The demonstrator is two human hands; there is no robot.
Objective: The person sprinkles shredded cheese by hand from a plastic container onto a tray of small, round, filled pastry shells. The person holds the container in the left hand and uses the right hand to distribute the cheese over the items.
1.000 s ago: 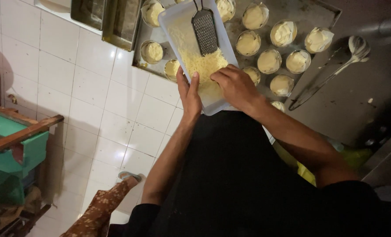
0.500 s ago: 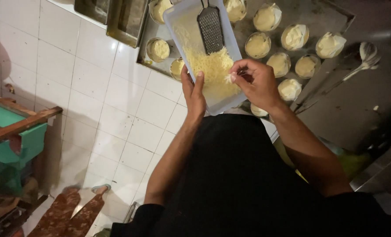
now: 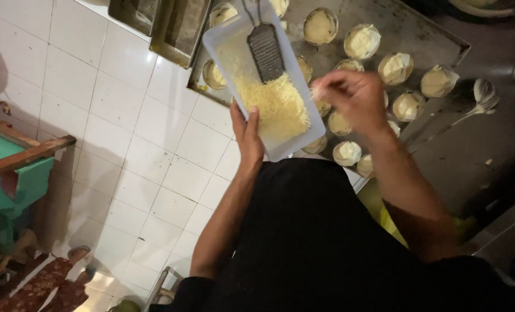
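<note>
Left hand held the near short end of a white rectangular tub from below, thumb up along its wall, grip closed firmly on the rim. The tub was tipped slightly and carried over the near-left part of the metal baking tray. Inside it lay a pile of grated yellow cheese toward the near end and a small dark grater resting toward the far end, handle pointing away.

Right hand hovered just beside the tub's right wall, over the tray, fingers pinched together on what looked like a small pinch of cheese shreds; blurred, so amount can't be told.

The tray sat on a dark steel counter, filled with paper-lined cups of pale batter in rows. Some cups near the tub were partly hidden under it. A spoon smeared with batter lay on the counter off the tray's right edge. Two empty metal loaf pans sat beyond the tray's left edge, over the white tiled floor side.

Step judged: topping stage, pinch of cheese taken from the tub and carried toward a cup. Next move would need the pinch centred over one cup and the fingers rubbed apart low, so shreds land on batter, not tray. Tub had to stay level and clear of the cups below.
</note>
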